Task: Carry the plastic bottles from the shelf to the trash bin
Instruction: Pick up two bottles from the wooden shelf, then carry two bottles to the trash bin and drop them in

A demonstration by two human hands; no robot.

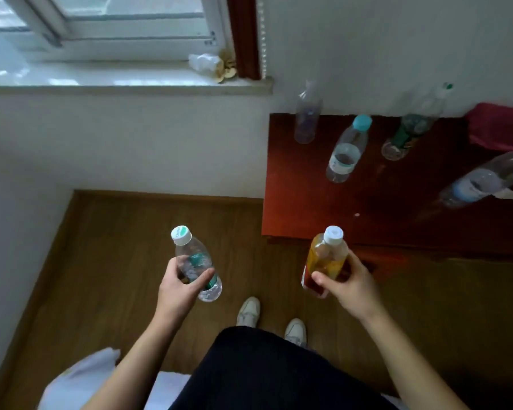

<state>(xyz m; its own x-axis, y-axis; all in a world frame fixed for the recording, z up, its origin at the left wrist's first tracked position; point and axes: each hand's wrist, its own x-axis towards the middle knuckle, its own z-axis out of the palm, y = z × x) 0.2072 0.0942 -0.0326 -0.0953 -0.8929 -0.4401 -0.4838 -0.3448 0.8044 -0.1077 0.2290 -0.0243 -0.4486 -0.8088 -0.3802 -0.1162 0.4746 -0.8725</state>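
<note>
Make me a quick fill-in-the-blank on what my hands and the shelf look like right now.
1. The left hand holds a clear bottle with a ____ label.
2. The right hand holds a bottle of ____ liquid.
3. ____ bottles remain on the red-brown shelf.

Missing words: green; orange; Four

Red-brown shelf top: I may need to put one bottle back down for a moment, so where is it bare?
The shelf top is bare along its front-left, from the near edge up to the blue-capped bottle and left of the tilted bottle. The back is crowded: a clear bottle, a green-labelled bottle and a red cloth stand along the wall.
</note>
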